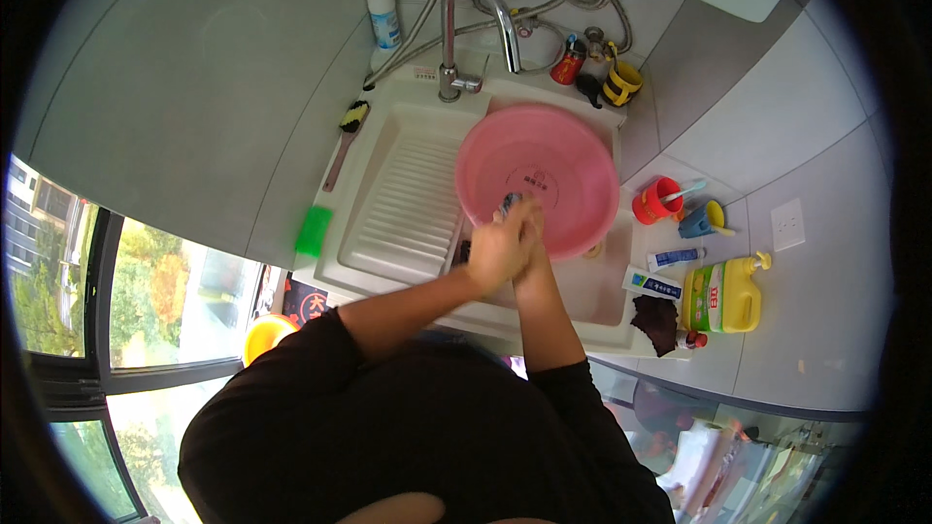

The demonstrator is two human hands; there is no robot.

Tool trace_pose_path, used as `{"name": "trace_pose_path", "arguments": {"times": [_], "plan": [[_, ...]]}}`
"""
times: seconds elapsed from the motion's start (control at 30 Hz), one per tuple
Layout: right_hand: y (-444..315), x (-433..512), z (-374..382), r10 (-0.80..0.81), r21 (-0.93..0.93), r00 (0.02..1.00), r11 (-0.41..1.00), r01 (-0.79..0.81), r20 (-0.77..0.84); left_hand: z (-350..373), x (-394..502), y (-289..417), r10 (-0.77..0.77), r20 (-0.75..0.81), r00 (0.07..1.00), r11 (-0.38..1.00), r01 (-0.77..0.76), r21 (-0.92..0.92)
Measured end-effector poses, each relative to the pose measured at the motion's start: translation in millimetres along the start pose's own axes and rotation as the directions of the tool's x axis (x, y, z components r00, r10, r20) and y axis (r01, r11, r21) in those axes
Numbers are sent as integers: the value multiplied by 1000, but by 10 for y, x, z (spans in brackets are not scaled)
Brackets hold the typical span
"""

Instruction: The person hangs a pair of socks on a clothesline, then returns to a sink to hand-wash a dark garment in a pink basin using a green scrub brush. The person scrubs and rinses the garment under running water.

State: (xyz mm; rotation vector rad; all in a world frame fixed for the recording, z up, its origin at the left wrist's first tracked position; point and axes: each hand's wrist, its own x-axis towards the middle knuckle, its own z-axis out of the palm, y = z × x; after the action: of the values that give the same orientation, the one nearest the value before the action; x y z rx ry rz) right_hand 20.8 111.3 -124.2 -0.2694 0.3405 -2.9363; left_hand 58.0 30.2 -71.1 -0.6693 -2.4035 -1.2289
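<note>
My left hand (494, 251) and my right hand (533, 222) are pressed together over the near rim of a pink plastic basin (582, 160). A small grey-blue thing (511, 201), perhaps a bit of cloth, pokes out beyond the fingers of my left hand, which is closed around it. Blur and overlap hide how my right hand's fingers lie. The basin bears dark printing on its bottom and rests over the bowl of a white laundry sink (615, 284). A ribbed washboard (408, 211) forms the sink's left side.
Behind the basin rises a chrome faucet (448, 51). A scrub brush (346, 142) and a green block (314, 231) line the left rim. On the right ledge are a red cup (655, 200), toothpaste tubes (652, 282), a dark cloth (655, 324) and a yellow pump bottle (728, 296).
</note>
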Motion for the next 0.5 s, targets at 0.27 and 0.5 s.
{"name": "trace_pose_path", "arguments": {"times": [0.27, 0.5], "plan": [[165, 9, 66, -86, -245, 848, 968, -52, -522, -283, 474, -331, -290, -79, 954, 957, 289, -18], [328, -30, 79, -94, -223, 779, 973, -60, -620, -262, 477, -337, -282, 164, 945, 956, 262, 133]]}}
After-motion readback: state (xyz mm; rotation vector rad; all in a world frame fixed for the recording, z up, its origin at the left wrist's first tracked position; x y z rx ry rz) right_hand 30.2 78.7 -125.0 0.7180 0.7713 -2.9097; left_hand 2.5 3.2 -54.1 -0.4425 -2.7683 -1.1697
